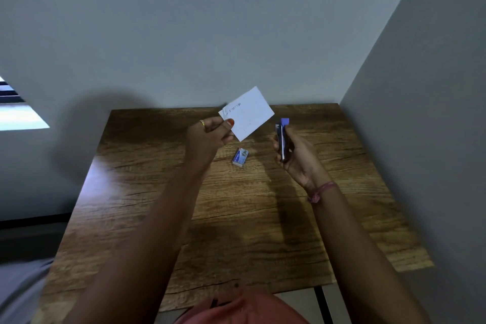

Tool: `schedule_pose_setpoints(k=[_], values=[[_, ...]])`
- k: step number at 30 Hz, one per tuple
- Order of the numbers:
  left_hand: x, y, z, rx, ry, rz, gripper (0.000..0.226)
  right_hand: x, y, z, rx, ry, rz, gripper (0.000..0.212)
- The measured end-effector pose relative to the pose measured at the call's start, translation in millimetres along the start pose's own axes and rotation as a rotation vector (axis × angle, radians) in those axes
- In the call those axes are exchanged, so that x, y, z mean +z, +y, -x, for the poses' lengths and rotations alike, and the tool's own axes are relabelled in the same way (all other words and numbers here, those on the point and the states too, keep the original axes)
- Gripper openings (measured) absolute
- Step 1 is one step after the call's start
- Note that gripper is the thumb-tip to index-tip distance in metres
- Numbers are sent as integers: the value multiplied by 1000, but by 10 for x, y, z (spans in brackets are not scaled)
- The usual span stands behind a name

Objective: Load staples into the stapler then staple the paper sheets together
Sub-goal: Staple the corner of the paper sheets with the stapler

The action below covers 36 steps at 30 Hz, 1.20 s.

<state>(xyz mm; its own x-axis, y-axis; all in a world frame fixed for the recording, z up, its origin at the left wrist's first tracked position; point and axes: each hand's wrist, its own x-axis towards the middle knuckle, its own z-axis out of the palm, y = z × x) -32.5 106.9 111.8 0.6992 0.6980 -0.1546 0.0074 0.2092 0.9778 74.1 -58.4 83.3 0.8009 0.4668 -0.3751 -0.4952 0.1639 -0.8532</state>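
The left hand (pixel 210 134) is raised above the table and pinches the paper sheets (pixel 247 113) at their lower left corner, thumb on the near face and the other fingers curled behind. A gold ring (pixel 202 123) sits on one of those fingers, and the thumbnail is painted orange-red. The sheets are held clear of the tabletop, tilted so that one corner points up toward the wall; faint writing shows near the upper left edge, too small to read. How many sheets there are cannot be told.

The right hand (pixel 294 152) is just to the right of the paper, apart from it, palm turned toward the camera. Its fingers and thumb are curled round the stapler (pixel 283 139), which stands roughly upright in the grip. The stapler's body is dark, with a blue-purple piece at its top end rising above the fingers. Whether the stapler is opened or closed cannot be told. A pink thread bracelet (pixel 322 190) is tied round the right wrist.

Below and between the two hands, a small blue and white staple box (pixel 240 157) lies on the wooden table (pixel 263 231), touched by neither hand. The table is pushed into a corner of grey walls (pixel 210 21). At the bottom edge, part of the person's pink-orange clothing (pixel 242 310) shows.
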Motion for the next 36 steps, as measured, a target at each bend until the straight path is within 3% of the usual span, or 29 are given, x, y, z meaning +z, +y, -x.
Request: schedule_pose_setpoints(k=[3, 7, 10, 17, 24, 30, 36], values=[[-73, -68, 20, -28, 18, 53, 5, -94, 198, -101, -40, 41, 115, 16], [-205, -183, -2, -90, 72, 132, 11, -272, 522, -377, -212, 214, 824, 28], [-339, -292, -34, -131, 110, 133, 19, -265, 699, -500, -247, 359, 1052, 33], [-636, -511, -79, -244, 145, 120, 43, -43, 791, -532, -267, 477, 1188, 42], [-721, -728, -40, -263, 202, 13, 44, -37, 903, -401, -312, 515, 1211, 54], [-767, -947, -27, -86, 173, -381, 40, -63, 1147, -164, -386, 570, 1102, 70], [-797, -1092, -55, 25, 168, -746, 49, -68, 1207, -130, -421, 566, 1143, 61]])
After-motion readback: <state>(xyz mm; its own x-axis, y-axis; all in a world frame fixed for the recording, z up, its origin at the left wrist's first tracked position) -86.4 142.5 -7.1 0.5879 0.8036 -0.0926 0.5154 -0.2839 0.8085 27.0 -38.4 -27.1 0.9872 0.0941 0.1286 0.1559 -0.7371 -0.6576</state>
